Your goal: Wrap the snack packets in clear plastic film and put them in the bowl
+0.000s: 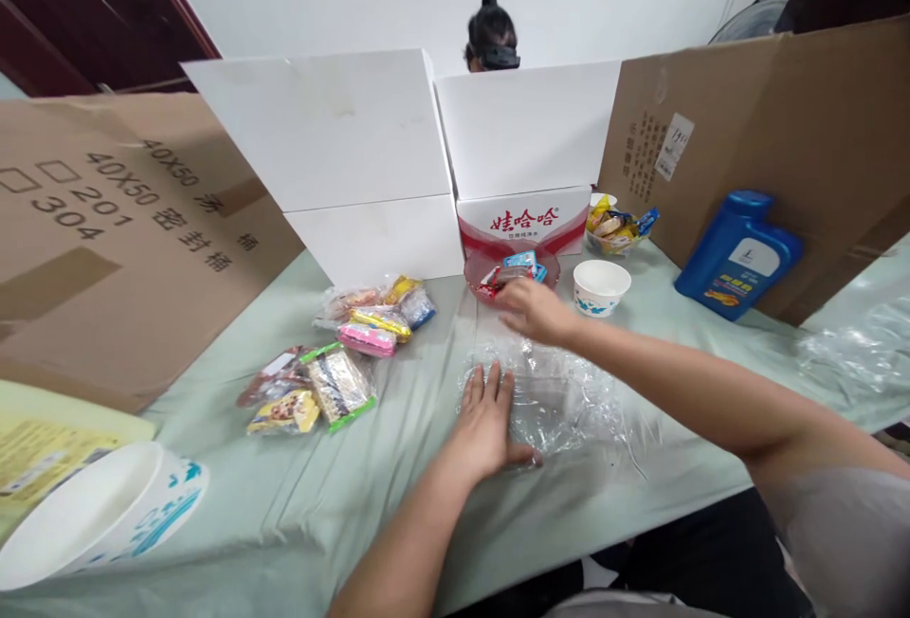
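My left hand (pixel 487 419) lies with its fingers spread on a clear, crinkled plastic bag (pixel 561 400) on the table. My right hand (pixel 536 312) reaches over the bag to the front of a translucent red bowl (pixel 472 279). Its fingers are apart and slightly bent, and nothing shows between them. In the bowl are a blue-and-white wrapped snack (pixel 522 263) and some red and dark wrapped pieces, partly behind the hand. Left of the bag, wrapped snacks lie in two groups, among them a pink packet (pixel 367 339), a yellow packet (pixel 284 412) and a green-edged rice-cake-like packet (pixel 339 386).
A white paper bowl (pixel 601 291) and a clear bowl of snacks (pixel 617 241) stand at right, near a blue bottle (pixel 739 258). A larger white tub (pixel 171 514) is front left. Cardboard (pixel 106 239) and white panels (pixel 334 135) border the table; a person (pixel 490 30) sits behind.
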Tool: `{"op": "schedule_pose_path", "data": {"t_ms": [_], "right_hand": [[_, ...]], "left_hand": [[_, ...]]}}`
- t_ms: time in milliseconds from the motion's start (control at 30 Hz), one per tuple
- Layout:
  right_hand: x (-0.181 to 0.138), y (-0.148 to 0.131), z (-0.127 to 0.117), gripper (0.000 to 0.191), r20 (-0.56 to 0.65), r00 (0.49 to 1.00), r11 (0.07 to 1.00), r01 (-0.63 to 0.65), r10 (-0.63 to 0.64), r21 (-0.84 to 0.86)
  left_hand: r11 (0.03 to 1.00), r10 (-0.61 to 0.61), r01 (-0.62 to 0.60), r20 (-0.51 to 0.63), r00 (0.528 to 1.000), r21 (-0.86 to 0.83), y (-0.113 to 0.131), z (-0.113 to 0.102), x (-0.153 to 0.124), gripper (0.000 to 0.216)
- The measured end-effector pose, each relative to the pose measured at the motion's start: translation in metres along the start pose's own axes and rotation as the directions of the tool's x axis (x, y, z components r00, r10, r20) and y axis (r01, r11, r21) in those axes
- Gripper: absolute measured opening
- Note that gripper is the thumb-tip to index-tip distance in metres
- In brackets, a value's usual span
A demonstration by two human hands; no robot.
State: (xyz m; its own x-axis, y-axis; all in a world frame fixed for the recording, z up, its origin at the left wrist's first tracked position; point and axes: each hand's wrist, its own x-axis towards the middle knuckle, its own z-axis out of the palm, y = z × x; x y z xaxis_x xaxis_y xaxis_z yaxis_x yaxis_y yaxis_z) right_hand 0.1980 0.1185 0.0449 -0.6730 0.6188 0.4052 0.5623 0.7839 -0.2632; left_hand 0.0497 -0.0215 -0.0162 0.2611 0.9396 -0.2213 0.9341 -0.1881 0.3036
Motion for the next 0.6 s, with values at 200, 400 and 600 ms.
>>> {"op": "schedule_pose_path", "data": {"t_ms": [200, 400, 600], "right_hand": [[-0.120, -0.031, 0.035, 0.078, 0.362, 0.931, 0.998, 0.053, -0.038, -0.030], [-0.160, 0.001, 0.010, 0.094, 0.350, 0.911, 0.970, -0.167, 0.220, -0.175], [-0.186, -0.010, -0.004, 0.061, 0.316, 0.949, 0.999, 0.005, -0.015, 0.032]], "left_hand": [[0.998, -0.047, 0.047, -0.013, 0.999, 0.031, -0.004, -0.001, -0.001, 0.124], [0.984, -0.137, 0.158, -0.208, 0.968, 0.088, -0.026, -0.020, 0.003, 0.076], [0.995, 0.100, -0.093, -0.359, 0.928, 0.037, -0.021, -0.018, 0.007, 0.031]]}}
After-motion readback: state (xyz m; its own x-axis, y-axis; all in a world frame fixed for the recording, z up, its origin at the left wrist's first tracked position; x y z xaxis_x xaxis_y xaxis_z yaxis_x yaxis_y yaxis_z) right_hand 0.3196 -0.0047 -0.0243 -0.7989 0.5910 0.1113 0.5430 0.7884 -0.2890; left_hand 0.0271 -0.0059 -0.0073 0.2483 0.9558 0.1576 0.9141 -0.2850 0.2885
